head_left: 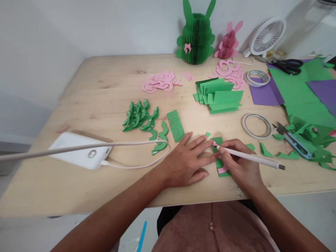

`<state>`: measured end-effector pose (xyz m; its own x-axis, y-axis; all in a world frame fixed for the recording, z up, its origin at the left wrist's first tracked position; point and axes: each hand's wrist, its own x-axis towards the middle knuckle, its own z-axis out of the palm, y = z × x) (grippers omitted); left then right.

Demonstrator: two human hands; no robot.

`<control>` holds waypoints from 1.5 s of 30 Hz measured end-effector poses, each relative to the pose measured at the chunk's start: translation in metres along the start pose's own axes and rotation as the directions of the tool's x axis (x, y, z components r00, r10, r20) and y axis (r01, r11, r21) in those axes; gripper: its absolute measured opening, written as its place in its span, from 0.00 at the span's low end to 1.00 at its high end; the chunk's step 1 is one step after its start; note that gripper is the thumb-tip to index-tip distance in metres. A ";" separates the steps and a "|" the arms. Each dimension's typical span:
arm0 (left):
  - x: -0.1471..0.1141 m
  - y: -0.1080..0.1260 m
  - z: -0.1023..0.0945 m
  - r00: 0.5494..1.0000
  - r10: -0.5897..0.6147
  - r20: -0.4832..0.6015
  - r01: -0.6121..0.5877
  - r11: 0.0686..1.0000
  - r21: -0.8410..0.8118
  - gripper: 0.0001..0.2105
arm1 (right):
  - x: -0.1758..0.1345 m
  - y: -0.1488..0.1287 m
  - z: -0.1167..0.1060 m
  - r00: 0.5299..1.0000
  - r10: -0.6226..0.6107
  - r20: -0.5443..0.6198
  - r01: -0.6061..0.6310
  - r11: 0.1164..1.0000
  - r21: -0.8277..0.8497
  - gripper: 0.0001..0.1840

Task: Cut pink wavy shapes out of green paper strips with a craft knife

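My right hand grips a white pen, its tip down at the upper part of a green paper strip. On that strip lies a pink paper cutout, mostly hidden by my fingers. My left hand lies flat, fingers spread, with the fingertips on the strip and cutout. Just beyond the left fingers is another green strip with curved outlines drawn on it. Wavy green cut pieces are gathered to the left, and folded green strips sit farther back.
A white power bank with a cable lies left. Pink cutouts, a green paper rabbit, a pink rabbit and a fan are behind. To the right are tape rolls, blue snips, black scissors and green scraps.
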<state>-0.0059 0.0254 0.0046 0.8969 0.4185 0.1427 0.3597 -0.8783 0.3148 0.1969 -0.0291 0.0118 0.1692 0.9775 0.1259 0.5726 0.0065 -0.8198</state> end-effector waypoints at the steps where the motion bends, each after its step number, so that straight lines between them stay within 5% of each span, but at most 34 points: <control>1: 0.000 0.000 0.000 1.000 -0.001 0.000 0.001 1.000 0.000 0.25 | 0.000 0.000 0.000 1.000 0.000 0.002 0.000 1.000 0.007 0.06; 8: 0.000 0.000 0.000 1.000 0.004 -0.003 -0.004 1.000 0.003 0.23 | -0.005 -0.004 0.000 0.984 -0.119 -0.131 0.102 0.986 -0.134 0.05; 14: 0.000 0.000 -0.001 1.000 -0.004 0.011 0.004 1.000 0.005 0.23 | -0.004 -0.001 0.003 0.950 -0.304 -0.071 0.274 0.921 -0.277 0.09; 45: 0.000 0.000 0.000 1.000 0.005 0.002 -0.005 1.000 0.010 0.23 | -0.009 0.001 0.003 0.967 -0.243 -0.081 0.211 0.934 -0.290 0.10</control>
<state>-0.0059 0.0249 0.0045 0.8993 0.4134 0.1427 0.3575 -0.8829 0.3044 0.1941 -0.0377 0.0079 0.0890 0.9263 0.3662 0.8026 0.1510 -0.5771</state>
